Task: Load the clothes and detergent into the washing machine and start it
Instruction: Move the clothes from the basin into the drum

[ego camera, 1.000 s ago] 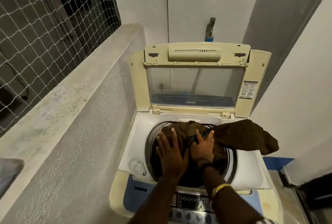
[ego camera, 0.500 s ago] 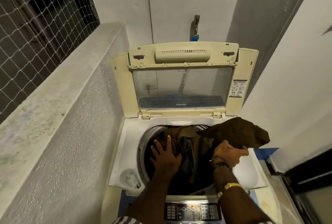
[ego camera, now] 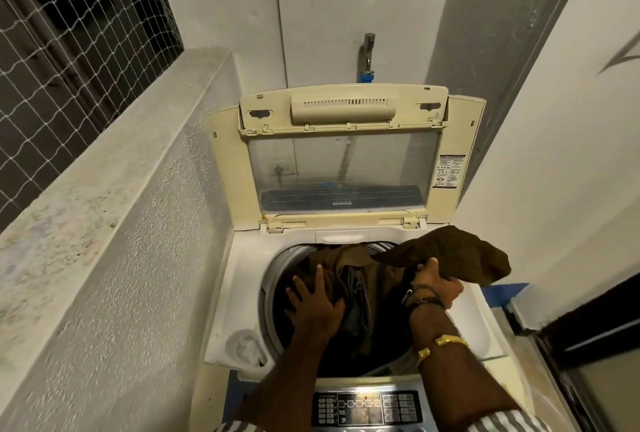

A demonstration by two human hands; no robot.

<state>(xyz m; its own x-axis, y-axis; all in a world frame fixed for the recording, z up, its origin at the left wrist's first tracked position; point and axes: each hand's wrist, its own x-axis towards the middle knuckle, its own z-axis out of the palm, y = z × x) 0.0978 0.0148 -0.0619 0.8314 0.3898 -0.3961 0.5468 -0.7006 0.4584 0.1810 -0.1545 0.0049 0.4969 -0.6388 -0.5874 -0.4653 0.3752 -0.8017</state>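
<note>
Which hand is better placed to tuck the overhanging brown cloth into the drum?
Right. The right hand grips the brown cloth at the drum rim; the left hand presses flat on clothes inside.

Top-loading washing machine (ego camera: 242,293), lid (ego camera: 221,172) swung up and standing upright at the back.
In the drum (ego camera: 273,279), a heap of brown and grey clothes (ego camera: 349,258); out over the right rim, a brown garment (ego camera: 457,255); along the front edge, a control panel (ego camera: 367,407).
</note>
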